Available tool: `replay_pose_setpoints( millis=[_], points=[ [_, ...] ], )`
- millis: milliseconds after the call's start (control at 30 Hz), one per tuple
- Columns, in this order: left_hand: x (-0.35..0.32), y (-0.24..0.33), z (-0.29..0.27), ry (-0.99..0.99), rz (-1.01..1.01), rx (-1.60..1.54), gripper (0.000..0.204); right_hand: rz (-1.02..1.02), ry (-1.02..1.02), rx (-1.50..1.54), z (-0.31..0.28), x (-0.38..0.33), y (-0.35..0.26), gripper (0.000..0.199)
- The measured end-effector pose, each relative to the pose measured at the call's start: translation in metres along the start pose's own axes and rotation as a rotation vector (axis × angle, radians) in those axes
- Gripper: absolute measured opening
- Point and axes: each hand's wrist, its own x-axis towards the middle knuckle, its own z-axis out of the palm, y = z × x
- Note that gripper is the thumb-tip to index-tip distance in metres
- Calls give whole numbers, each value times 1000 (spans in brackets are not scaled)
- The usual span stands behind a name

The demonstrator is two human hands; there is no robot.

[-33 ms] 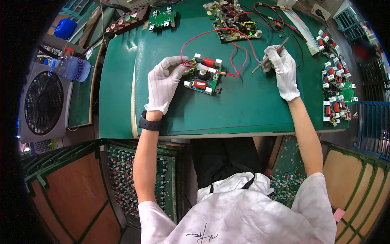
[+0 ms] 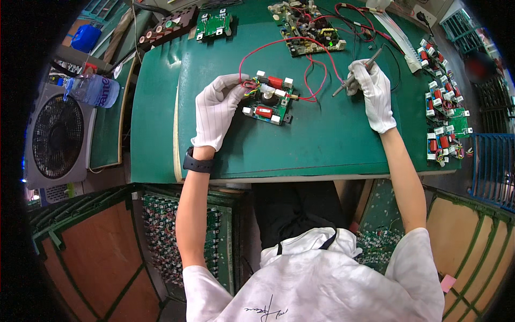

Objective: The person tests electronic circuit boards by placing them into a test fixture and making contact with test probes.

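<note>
A small green circuit board (image 2: 268, 105) with red cylinders and white blocks lies on the green mat (image 2: 322, 145). My left hand (image 2: 217, 110), in a white glove with a black watch at the wrist, grips the board's left edge where coloured wires bunch. My right hand (image 2: 373, 91), also gloved, holds a thin grey probe-like tool (image 2: 343, 86) with its tip pointing down-left, a short way to the right of the board. Red wires (image 2: 316, 64) run from the small board to a larger board (image 2: 308, 32) at the back, where a green light glows.
Several similar boards (image 2: 442, 115) lie in a row at the mat's right edge. Another green board (image 2: 214, 24) sits at the back left. A fan (image 2: 56, 137) and a water bottle (image 2: 94, 90) stand at the left, with a blue crate (image 2: 491, 161) at the right.
</note>
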Motion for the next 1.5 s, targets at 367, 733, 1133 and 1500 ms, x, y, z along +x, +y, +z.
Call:
replay_pose_setpoints(
  millis=[367, 733, 1133, 1500],
  points=[
    [-3, 0, -6, 18, 128, 459, 16, -35, 15, 120, -4, -7, 5, 32],
    [-16, 16, 11, -54, 223, 547, 17, -165, -264, 126, 10, -9, 6, 25],
    [4, 11, 12, -142, 214, 499, 17, -246, -249, -57, 19, 3, 19, 17],
    [-13, 9, 21, -145, 200, 315, 15, -329, -230, -165, 8, -12, 11, 10]
  ],
)
